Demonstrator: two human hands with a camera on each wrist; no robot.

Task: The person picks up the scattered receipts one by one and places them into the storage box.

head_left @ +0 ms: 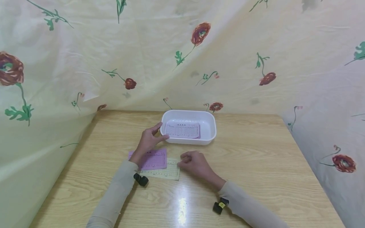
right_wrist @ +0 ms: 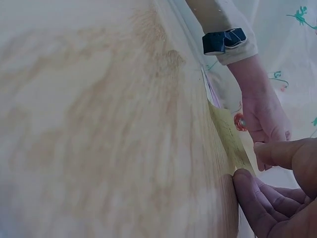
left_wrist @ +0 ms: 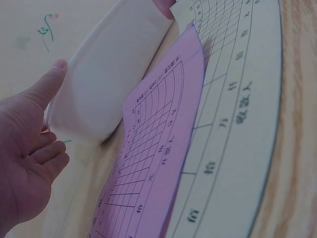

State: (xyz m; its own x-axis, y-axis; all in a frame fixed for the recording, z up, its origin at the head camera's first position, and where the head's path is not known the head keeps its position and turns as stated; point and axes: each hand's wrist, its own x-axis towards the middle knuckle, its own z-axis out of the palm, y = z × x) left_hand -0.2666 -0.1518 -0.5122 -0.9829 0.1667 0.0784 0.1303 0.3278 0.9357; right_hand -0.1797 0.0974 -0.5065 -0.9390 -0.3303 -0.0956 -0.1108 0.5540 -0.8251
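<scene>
In the head view my left hand (head_left: 149, 139) grips the left end of a white plastic tray (head_left: 209, 141), thumb near its front rim. Inside that tray lie pale lilac printed slips (head_left: 182, 130). Below the left wrist, a purple printed slip (head_left: 155, 159) overlaps a pale yellow-green slip (head_left: 171, 171); the left wrist view shows the purple slip (left_wrist: 153, 134) close up. My right hand (head_left: 196, 164) pinches the right edge of the yellow-green slip, whose edge (right_wrist: 230, 136) reaches between thumb and finger in the right wrist view. The left forearm partly hides the purple slip.
A wooden table (head_left: 256, 152) carries everything. Flowered cloth (head_left: 159, 47) hangs along the back and both sides, right behind the tray. Black wrist straps with cameras sit on the left sleeve (head_left: 114, 193) and right sleeve (head_left: 248, 202).
</scene>
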